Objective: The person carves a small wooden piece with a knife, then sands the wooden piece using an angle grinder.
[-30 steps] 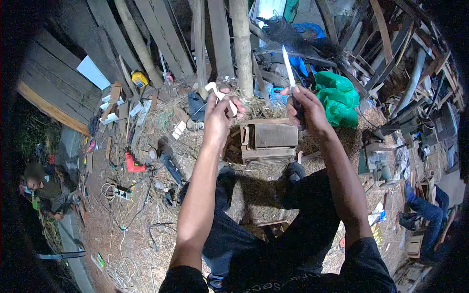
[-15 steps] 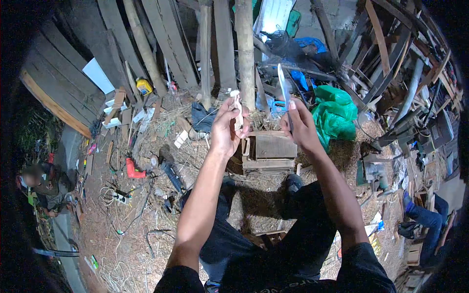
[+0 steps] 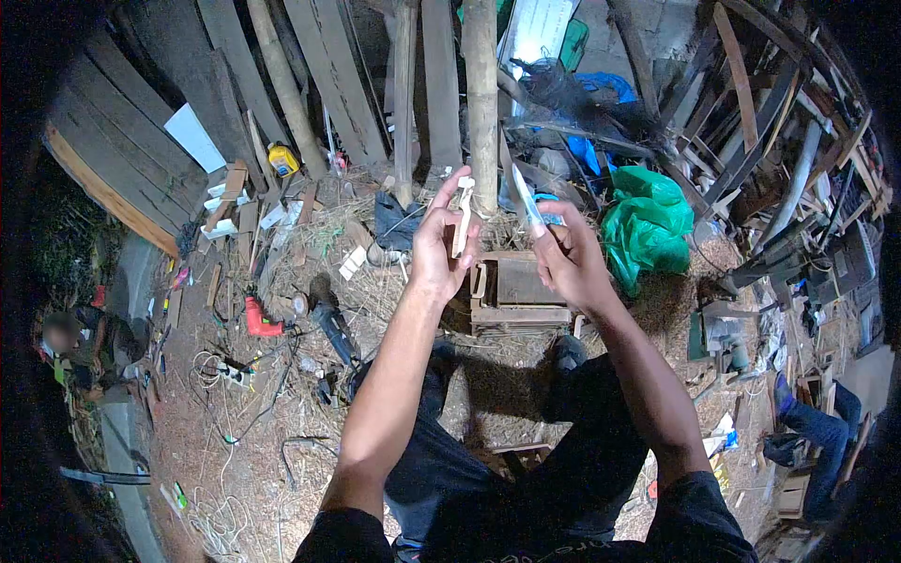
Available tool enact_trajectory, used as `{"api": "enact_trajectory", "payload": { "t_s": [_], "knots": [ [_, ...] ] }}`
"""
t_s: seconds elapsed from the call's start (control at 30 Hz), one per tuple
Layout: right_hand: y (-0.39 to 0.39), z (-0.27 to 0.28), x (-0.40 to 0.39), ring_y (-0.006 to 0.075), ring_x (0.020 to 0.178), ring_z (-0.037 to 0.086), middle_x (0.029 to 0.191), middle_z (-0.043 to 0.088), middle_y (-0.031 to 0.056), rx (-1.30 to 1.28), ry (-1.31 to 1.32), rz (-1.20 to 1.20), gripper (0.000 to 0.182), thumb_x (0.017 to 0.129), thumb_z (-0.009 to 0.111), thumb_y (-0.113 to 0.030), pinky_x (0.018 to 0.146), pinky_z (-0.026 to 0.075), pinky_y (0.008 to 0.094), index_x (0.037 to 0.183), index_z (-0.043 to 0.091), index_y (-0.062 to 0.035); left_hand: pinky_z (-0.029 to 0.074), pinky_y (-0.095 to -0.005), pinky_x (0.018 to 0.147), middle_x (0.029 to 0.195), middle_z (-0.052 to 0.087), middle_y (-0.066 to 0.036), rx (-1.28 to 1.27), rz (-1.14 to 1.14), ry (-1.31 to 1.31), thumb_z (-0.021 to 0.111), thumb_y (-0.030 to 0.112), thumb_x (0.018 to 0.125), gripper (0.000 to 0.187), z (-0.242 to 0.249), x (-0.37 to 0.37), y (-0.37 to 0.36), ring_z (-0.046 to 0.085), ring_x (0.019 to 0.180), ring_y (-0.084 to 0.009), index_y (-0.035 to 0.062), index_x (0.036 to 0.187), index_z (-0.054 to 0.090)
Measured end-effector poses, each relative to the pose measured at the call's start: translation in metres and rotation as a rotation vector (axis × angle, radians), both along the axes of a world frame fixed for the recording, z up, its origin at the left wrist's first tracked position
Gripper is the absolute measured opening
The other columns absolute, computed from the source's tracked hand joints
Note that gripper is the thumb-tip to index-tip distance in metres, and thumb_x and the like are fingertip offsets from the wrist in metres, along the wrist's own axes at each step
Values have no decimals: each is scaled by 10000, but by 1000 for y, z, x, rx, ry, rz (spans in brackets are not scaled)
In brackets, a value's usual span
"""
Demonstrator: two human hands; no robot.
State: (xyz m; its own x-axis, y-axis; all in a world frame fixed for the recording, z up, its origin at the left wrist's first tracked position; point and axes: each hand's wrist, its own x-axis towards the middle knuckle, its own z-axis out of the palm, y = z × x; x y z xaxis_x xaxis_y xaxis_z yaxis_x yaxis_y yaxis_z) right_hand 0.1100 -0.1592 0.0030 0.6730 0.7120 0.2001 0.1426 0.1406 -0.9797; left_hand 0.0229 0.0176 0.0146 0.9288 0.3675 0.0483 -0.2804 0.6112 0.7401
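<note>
In my left hand (image 3: 435, 255) is a small pale carved piece of wood (image 3: 463, 223), held upright with a knobbed top. My fingers are closed around its lower part. My right hand (image 3: 574, 261) grips a knife (image 3: 523, 195), its blade pointing up and leaning left toward the wood. Blade and wood are apart. The knife's handle is mostly hidden in my fingers. Below both hands, between my feet, stands a wooden box (image 3: 521, 317).
A red power drill (image 3: 261, 317) and an angle grinder (image 3: 330, 324) lie on the left amid cords. A green plastic bag (image 3: 646, 225) sits right of my right hand. Scrap wood (image 3: 741, 122) is piled at the right. One person (image 3: 89, 347) is at far left; another's legs (image 3: 826, 427) show at right.
The knife has tilted left, toward the wood, and my right hand has turned with it. My left hand has turned the carved piece slightly, and its forefinger now extends up behind it.
</note>
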Motion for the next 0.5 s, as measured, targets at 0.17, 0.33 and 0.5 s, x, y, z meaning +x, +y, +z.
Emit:
{"api": "enact_trajectory", "payload": {
  "t_s": [0.17, 0.33, 0.5],
  "knots": [
    [3, -9, 3, 74, 458, 433, 673, 495, 8, -4, -40, -3, 253, 991, 495, -106, 403, 337, 232, 1232, 418, -94, 308, -214, 322, 662, 532, -48, 4, -10, -17, 404, 215, 936, 426, -5, 1, 3, 398, 409, -96, 75, 1335, 449],
    [3, -5, -4, 75, 521, 476, 737, 530, 18, -62, -211, -46, 327, 1002, 472, -135, 478, 376, 213, 1327, 457, -102, 272, -213, 302, 715, 540, -32, -15, 72, -1, 400, 215, 983, 349, -5, 1, 0, 395, 415, -77, 61, 1287, 475],
    [1, 18, -23, 176, 712, 578, 833, 589, 102, -265, -750, -82, 395, 992, 481, -158, 694, 474, 304, 1385, 485, -115, 261, -204, 304, 691, 498, -3, -162, 70, 31, 419, 208, 979, 316, -14, 4, 7, 387, 434, -68, 71, 1252, 496]
  ]
}}
